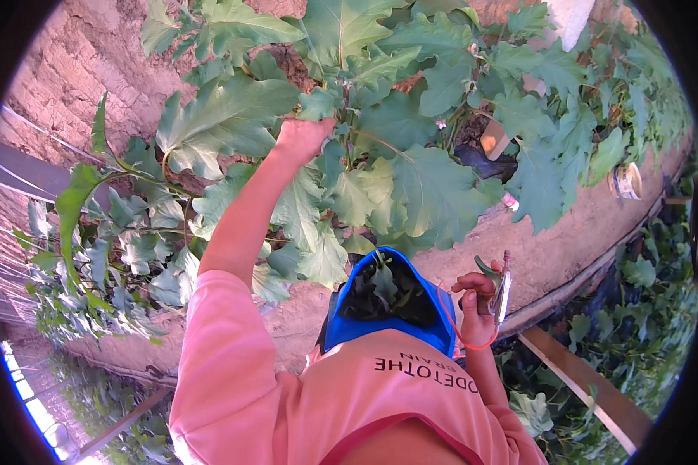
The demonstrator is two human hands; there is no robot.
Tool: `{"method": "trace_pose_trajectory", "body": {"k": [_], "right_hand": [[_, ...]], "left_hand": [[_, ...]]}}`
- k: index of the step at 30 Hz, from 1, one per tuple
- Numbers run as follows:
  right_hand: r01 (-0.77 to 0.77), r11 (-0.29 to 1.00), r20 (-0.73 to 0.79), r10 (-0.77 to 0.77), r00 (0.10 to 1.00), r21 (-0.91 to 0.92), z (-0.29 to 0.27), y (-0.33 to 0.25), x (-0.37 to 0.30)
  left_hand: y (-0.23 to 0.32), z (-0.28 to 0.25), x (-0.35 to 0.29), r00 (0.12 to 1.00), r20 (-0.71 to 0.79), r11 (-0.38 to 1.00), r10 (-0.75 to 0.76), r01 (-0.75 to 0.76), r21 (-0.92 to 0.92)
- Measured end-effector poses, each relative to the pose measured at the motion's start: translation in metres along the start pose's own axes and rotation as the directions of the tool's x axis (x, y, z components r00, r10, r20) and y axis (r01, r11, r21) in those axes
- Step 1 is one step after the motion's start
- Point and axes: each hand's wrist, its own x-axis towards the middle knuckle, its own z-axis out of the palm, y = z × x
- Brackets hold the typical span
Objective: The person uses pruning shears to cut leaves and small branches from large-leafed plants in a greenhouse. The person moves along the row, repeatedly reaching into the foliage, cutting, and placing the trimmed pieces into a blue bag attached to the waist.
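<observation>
Foliage, lobed and green (434, 190), is hiding any grip by the curled left hand (306, 141), far centre; near right, the right hand (477, 304) is gripping a silver metal tool (503, 297), perhaps for clearance.

A brown board (585, 385) slants across the lower right, beside leafy green growth (640, 271). On the right, a pale tub (626, 182) lies tilted on bare soil (562, 256). A tan block (494, 140) sits just above crumpled black plastic (486, 164). White strings (50, 136) stretch along the left edge, near a dark beam (29, 173).
</observation>
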Motion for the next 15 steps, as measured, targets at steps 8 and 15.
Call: {"method": "trace_pose_trajectory", "body": {"k": [8,15], "right_hand": [[0.026,0.999,-0.009,-0.026,1.0,0.034,0.012,0.001,0.006],[-0.041,0.999,0.069,0.04,0.997,0.02,0.019,0.007,0.032]], "left_hand": [[0.015,0.095,-0.07,0.754,0.075,0.23,-0.653,0.292,-0.928],[0.057,0.022,-0.06,0.627,-0.015,-0.153,-0.779,-0.214,-0.965]]}}
